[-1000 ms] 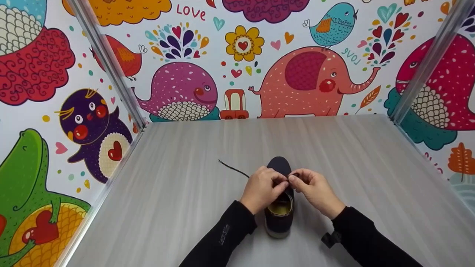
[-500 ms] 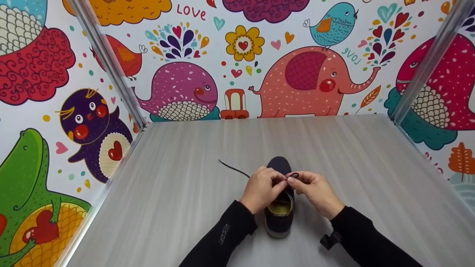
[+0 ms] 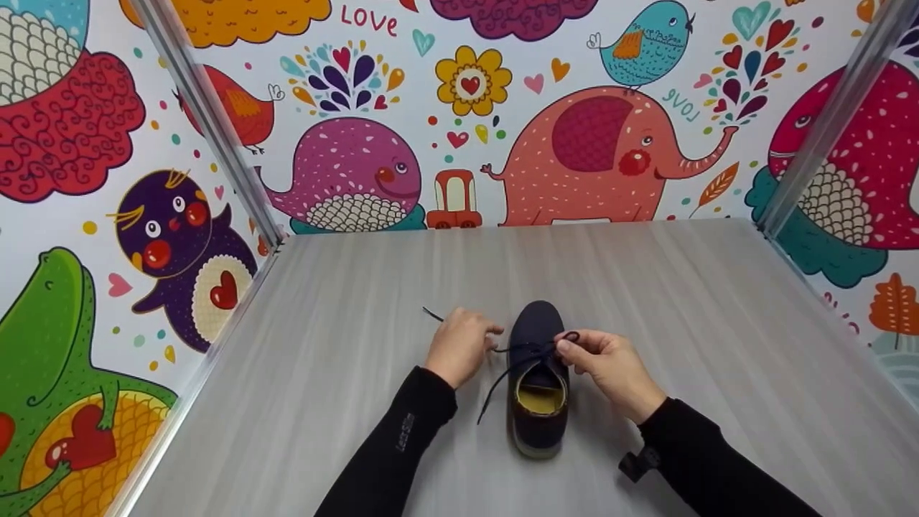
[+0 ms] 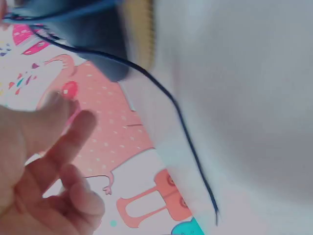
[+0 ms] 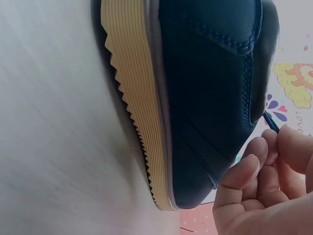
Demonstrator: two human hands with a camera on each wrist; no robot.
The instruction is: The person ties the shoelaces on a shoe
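A dark navy lace-up shoe (image 3: 537, 322) with a yellow lining lies sole-down, its toe pointing away from me. In the right wrist view its tan ridged sole (image 5: 134, 83) shows along the side. My right hand (image 3: 610, 370) pinches the dark shoelace (image 3: 572, 335) over the lacing, with a small loop standing above the fingertips. Left of the shoe, my left hand (image 3: 462, 347) is held off it, its fingers loosely bent and nothing between them. One lace end (image 4: 178, 115) stretches out past this hand; another lace end (image 3: 490, 398) hangs beside the shoe opening.
The shoe stands on a grey wood-grain table (image 3: 344, 301). Behind it rises a wall (image 3: 402, 86) printed with cartoon animals, with metal corner posts (image 3: 208, 122) at the sides. A small black device (image 3: 637, 465) sits at the right wrist.
My left hand has let go at the lacing and moved left, uncovering the crossed laces and a hanging lace end. The right hand keeps its pinch on the lace loop, nearly in place.
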